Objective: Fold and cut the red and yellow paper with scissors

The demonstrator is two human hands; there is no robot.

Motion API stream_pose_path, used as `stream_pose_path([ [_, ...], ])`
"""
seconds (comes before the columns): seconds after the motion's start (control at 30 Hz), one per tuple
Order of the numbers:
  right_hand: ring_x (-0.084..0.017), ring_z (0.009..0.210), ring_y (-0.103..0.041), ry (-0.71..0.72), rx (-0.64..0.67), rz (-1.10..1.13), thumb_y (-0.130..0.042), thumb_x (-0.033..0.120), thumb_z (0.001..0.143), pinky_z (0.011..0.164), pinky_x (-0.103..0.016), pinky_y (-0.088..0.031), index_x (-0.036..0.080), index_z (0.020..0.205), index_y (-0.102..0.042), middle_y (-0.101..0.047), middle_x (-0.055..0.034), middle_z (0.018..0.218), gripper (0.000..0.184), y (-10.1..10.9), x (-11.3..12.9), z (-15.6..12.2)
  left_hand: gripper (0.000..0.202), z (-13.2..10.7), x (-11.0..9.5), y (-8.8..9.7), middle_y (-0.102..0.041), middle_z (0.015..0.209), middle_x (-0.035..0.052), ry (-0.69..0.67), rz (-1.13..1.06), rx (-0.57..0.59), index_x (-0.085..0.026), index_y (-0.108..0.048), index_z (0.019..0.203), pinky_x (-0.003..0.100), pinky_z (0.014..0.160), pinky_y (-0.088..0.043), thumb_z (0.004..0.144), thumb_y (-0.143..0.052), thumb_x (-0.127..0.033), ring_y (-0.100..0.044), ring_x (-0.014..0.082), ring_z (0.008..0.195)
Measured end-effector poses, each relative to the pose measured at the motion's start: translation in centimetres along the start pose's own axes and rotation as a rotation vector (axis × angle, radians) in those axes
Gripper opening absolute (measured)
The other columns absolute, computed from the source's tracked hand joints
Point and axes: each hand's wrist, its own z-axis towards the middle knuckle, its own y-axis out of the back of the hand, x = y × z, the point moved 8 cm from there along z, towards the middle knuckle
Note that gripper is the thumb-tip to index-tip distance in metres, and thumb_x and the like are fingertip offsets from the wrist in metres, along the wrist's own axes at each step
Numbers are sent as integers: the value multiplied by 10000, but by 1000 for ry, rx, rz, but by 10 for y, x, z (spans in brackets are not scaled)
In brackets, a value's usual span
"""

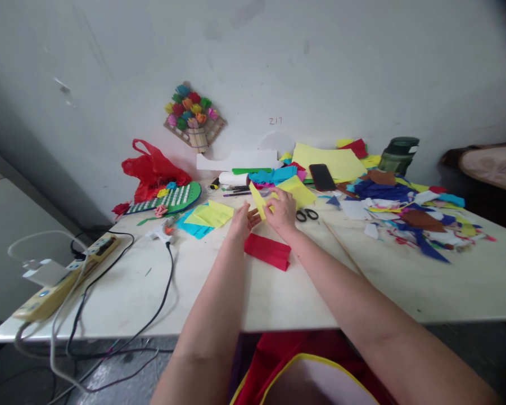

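Ylw paper (257,201) btwn hands | R hand (282,208) pinching it | L hand (245,218) fingers spread

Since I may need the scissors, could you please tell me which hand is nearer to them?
Right: the right hand is just to the left of the scissors, while the left hand is farther left, beyond the right hand.

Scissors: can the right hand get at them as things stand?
Probably yes: the black handles of the scissors lie uncovered on the table, right beside the right hand. But that hand is pinching yellow paper, so it would likely need to let go first.
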Motion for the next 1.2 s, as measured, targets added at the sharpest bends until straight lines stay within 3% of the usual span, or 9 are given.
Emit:
stream_pose_path([
  [0.07, -264, 1030, -412, 58, 11, -35, -509, 205, 741, 849, -394, -301, 175, 676, -627, -524, -85, 1182, 138, 2, 6, -1, 354, -4, -7, -4, -637, 804, 100, -30, 2, -6, -142, -494, 995, 300, 673, -474, 793, -518, -432, -623, 163, 654],
  [0.2, -246, 948, -445, 181, 133, -46, -464, 187, 770, 836, -381, -299, 158, 755, -626, -589, -112, 1033, 165, -11, 20, -6, 322, -14, -14, -27, -582, 627, 30, -77, -35, 166, -125, -559, 857, 244, 597, -447, 751, -575, -429, -573, 123, 563],
  [0.3, -240, 891, -474, 237, 178, -55, -433, 189, 786, 805, -365, -321, 139, 804, -630, -607, -127, 928, 205, -20, 28, -11, 238, -16, -13, -31, -522, 543, -17, -100, -51, 158, -129, -553, 726, 208, 574, -416, 691, -656, -341, -521, 89, 521],
  [0.37, -233, 867, -492, 265, 206, -39, -442, 202, 778, 794, -350, -337, 139, 798, -635, -612, -124, 905, 204, -24, 33, -14, 172, -14, -13, -28, -545, 582, -12, -123, -49, 122, -130, -545, 701, 206, 600, -412, 689, -653, -264, -536, 94, 573],
  [0.5, -218, 922, -514, 323, 241, 66, -505, 258, 737, 810, -315, -357, 156, 791, -643, -615, -100, 1010, 180, -21, 42, -18, 92, -4, -10, 1, -529, 564, -18, -131, -27, -91, -138, -521, 698, 213, 591, -413, 750, -559, -202, -533, 95, 560],
  [0.63, -186, 768, -561, 150, 346, 61, -476, 304, 767, 648, -277, -375, 182, 735, -641, -644, -67, 824, 208, -21, 30, -13, 50, 4, -16, 26, -583, 644, -2, -180, -22, -177, -146, -536, 774, 236, 623, -440, 761, -527, -194, -568, 108, 598],
  [0.87, -177, 601, -566, -43, 942, -41, -706, 453, 519, 551, -263, -356, 235, 570, -626, -633, -18, 631, 238, -50, 6, -28, 173, 8, -8, 40, -635, 719, 46, -130, -10, -177, -146, -562, 824, 316, 721, -470, 708, -611, -264, -622, 186, 728],
  [1.03, -147, 504, -529, -69, 1039, -3, -712, 323, 538, 522, -260, -360, 230, 512, -622, -600, 3, 537, 132, -54, 8, -33, 102, 7, -6, 36, -646, 749, 53, -143, -17, -157, -160, -575, 795, 336, 751, -471, 728, -595, -234, -623, 195, 753],
  [1.2, -84, 406, -435, -165, 1054, 283, -708, 230, 495, 450, -218, -335, 195, 457, -589, -515, 46, 409, 130, -59, 2, -37, 139, 8, -4, 35, -645, 740, 54, -126, -51, -133, -158, -572, 821, 366, 741, -479, 715, -610, -240, -629, 209, 741],
])
